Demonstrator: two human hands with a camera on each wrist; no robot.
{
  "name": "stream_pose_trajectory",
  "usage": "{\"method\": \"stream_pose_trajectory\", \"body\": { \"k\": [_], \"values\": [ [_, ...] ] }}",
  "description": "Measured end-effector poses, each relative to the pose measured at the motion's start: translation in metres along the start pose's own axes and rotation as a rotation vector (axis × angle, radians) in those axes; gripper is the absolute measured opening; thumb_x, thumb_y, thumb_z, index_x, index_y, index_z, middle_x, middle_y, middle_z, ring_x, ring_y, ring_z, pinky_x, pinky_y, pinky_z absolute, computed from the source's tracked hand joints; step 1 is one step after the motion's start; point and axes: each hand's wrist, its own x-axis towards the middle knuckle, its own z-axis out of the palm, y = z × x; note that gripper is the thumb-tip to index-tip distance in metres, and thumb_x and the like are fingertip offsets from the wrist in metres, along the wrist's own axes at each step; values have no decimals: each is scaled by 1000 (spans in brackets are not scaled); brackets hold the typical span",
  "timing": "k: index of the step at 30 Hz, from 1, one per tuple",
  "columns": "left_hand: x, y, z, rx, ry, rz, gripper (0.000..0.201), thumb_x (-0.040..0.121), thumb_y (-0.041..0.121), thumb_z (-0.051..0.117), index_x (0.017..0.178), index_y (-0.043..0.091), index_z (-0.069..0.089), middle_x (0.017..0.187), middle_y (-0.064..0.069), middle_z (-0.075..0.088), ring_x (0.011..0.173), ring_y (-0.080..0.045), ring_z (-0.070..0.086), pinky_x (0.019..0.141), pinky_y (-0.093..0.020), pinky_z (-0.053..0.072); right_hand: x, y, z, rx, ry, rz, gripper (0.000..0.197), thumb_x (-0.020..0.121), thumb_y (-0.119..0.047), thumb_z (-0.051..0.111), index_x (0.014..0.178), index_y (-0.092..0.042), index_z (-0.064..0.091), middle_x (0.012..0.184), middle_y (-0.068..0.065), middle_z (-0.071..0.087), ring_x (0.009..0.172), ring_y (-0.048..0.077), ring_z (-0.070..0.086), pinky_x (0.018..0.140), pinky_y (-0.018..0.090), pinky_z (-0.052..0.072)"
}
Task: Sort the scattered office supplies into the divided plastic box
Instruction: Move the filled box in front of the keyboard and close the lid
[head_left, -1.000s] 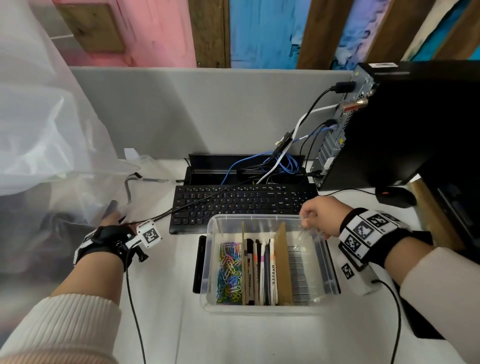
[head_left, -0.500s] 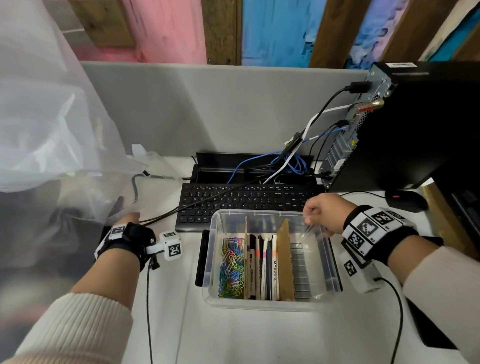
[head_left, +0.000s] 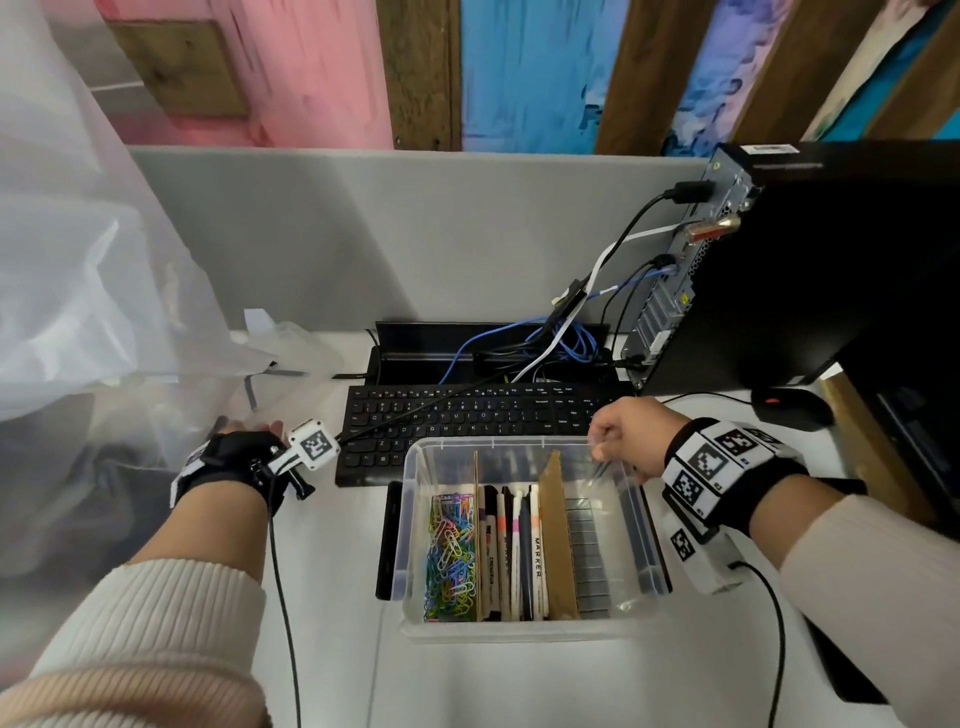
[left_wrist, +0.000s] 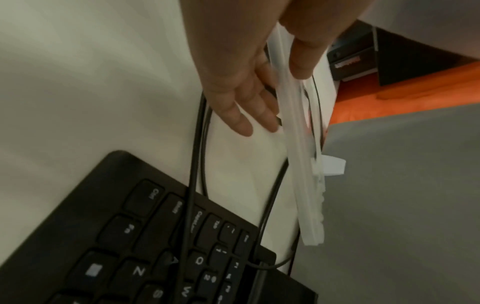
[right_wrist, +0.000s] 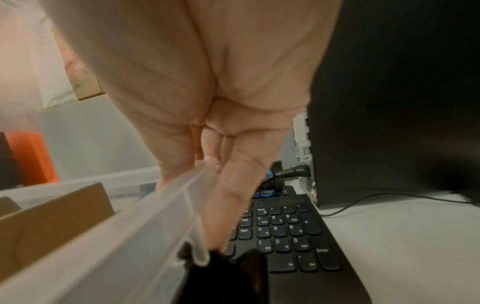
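Divided plastic box (head_left: 530, 626) mid-desk, before keyboard (head_left: 467, 415); clips, markers, staples sorted. Right hand (head_left: 626, 434) pinches box's far right rim. Left hand (left_wrist: 244, 90) pinches clear bag (left_wrist: 306, 185) near left edge. Judged: bag disposal next.

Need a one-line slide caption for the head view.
Right hand grips the divided plastic box at its far right corner; left hand reaches toward clear plastic.

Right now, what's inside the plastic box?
The plastic box holds coloured paper clips on the left, markers in the middle and grey staple strips on the right, split by cardboard dividers. What lies under the clips and markers is hidden.
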Motion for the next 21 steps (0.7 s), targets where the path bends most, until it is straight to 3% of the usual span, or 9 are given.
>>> {"method": "stream_pose_trajectory", "body": {
  "k": [1,2,4,5,8,11,14,19,21],
  "values": [
    [-6,0,3,-108,-3,-20,44,103,14,30,146,6,29,150,-12,36,115,-23,54,66,-20,49,0,0,0,4,0,3,3,88,-15,64,86,-14,66,81,-1,61,61,13,61,44,19,48],
    [-6,-3,3,-70,-39,25,45,102,7,30,146,11,30,150,-9,37,113,-19,57,68,-19,52,0,0,0,11,-1,3,3,88,-15,64,87,-14,66,82,-1,61,61,13,61,44,19,48],
    [-7,-5,2,-98,-143,60,60,92,-11,35,143,20,37,144,-17,42,98,-18,62,60,-24,55,-1,0,-1,7,0,-4,3,89,-15,63,87,-14,66,83,-2,62,64,11,60,47,21,51],
    [-5,-3,2,-96,-159,74,63,89,-13,35,141,23,40,140,-21,44,102,-20,62,57,-25,54,-2,0,-1,-4,0,-13,3,89,-14,63,88,-13,66,84,-1,62,66,10,59,51,21,53],
    [-20,6,11,-74,-31,97,37,99,11,37,134,20,48,137,-6,49,121,-17,54,62,-22,47,-3,-2,-3,-29,7,-42,7,89,-14,63,92,-10,67,86,-2,62,67,6,56,47,11,48],
    [-29,12,23,-157,-61,27,14,98,29,43,92,25,55,108,7,64,91,-6,62,59,-25,41,-4,-4,-4,-24,13,-48,10,89,-14,62,94,-7,68,82,-6,58,63,4,54,43,10,47],
    [-28,10,24,-233,-121,7,11,95,32,48,96,24,56,77,10,72,77,0,63,61,-25,40,-3,-5,-3,8,22,-28,7,89,-13,62,91,-9,67,84,-4,59,62,8,57,43,14,47],
    [-66,2,37,-91,-292,34,17,96,27,46,85,25,58,77,14,71,78,1,58,66,-21,35,-3,-1,-1,-4,17,-26,6,90,-17,61,90,-13,65,86,-3,60,62,7,57,45,14,45],
    [-77,0,37,-31,-357,57,12,94,26,49,88,25,59,85,14,73,77,1,60,67,-22,36,-5,0,-2,-20,8,-33,10,91,-20,59,94,-13,65,91,-1,62,65,9,58,48,16,46]
  ]
}}
